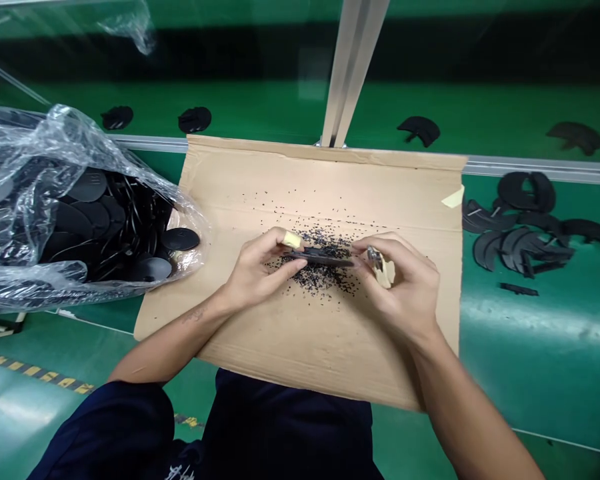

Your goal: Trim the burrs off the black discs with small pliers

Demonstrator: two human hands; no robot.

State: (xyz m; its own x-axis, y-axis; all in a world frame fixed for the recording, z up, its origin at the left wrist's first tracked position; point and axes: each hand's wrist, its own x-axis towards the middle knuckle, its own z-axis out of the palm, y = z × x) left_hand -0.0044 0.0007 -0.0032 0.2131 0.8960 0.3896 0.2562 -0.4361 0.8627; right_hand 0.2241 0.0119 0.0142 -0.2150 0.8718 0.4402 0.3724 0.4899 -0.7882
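Above the middle of a cardboard sheet [300, 360], a flat black plastic part [323, 257] is held almost edge-on. My left hand [260, 267] pinches its left end between thumb and fingers, with yellowish tape on one finger. At the right end, the fingers of my right hand [403, 283] close on the part's edge. A small object with a shiny metal end and cream wrapping [381, 267] shows against the right hand; its kind is unclear. Under the part lies a scatter of tiny black bits [325, 287].
To the left, a clear plastic bag [80, 140] spills black discs [153, 269]. Curved black pieces [517, 250] lie piled on the green table [540, 360] at right. A metal post [353, 73] rises behind the cardboard, before a reflective panel. Yellowish tape [453, 197] sticks to the cardboard's right edge.
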